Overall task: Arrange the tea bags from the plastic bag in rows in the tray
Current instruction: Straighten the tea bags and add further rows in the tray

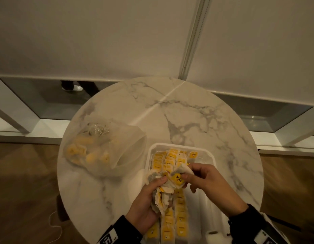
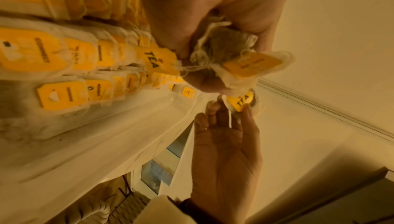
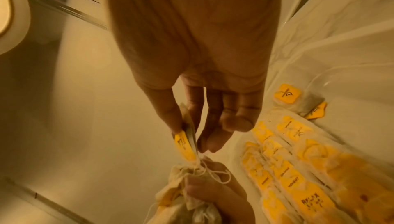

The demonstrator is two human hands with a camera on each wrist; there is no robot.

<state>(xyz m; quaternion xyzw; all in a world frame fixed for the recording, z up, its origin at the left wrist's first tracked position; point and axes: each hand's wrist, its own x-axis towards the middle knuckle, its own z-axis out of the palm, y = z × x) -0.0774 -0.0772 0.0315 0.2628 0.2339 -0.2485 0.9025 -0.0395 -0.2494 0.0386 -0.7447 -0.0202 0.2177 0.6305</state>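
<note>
A white tray [image 1: 151, 155] on the round marble table holds rows of tea bags [image 1: 180, 215] with yellow tags. My left hand [image 1: 149, 198] grips a bunch of tea bags [image 1: 163, 194] above the tray's near half; the bunch [image 2: 221, 49] fills that palm. My right hand [image 1: 200, 178] pinches one tea bag [image 1: 178, 178] between thumb and fingers at the top of the bunch, its yellow TEA tag [image 3: 184, 146] showing, strings tangled with the bunch. The clear plastic bag [image 1: 99, 150] with more tea bags lies to the left.
The marble table [image 1: 188, 111] reaches past the tray toward a white wall. The tray's right part [image 1: 210, 205] is bare white. Wooden floor lies on both sides of the table, and a white cord lies on the floor at lower left.
</note>
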